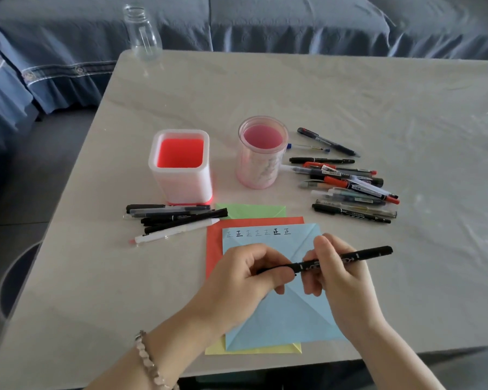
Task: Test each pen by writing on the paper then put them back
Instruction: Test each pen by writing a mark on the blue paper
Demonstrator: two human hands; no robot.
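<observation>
Both hands engaged. My left hand [245, 274] curls round the left end of the black pen [372, 252]; my right hand [341, 280] pinches its barrel between thumb and fingers. The pen lies nearly level over the blue paper [279, 316]; contact with the sheet cannot be confirmed. A row of written marks [258, 233] runs along the paper's far edge. On the table [378, 108], the square holder [181, 190] and round holder [254, 170] stand upright beyond the paper. One group of pens [178, 216] lies left of the paper; a larger pile of pens [350, 187] lies right of the round holder.
</observation>
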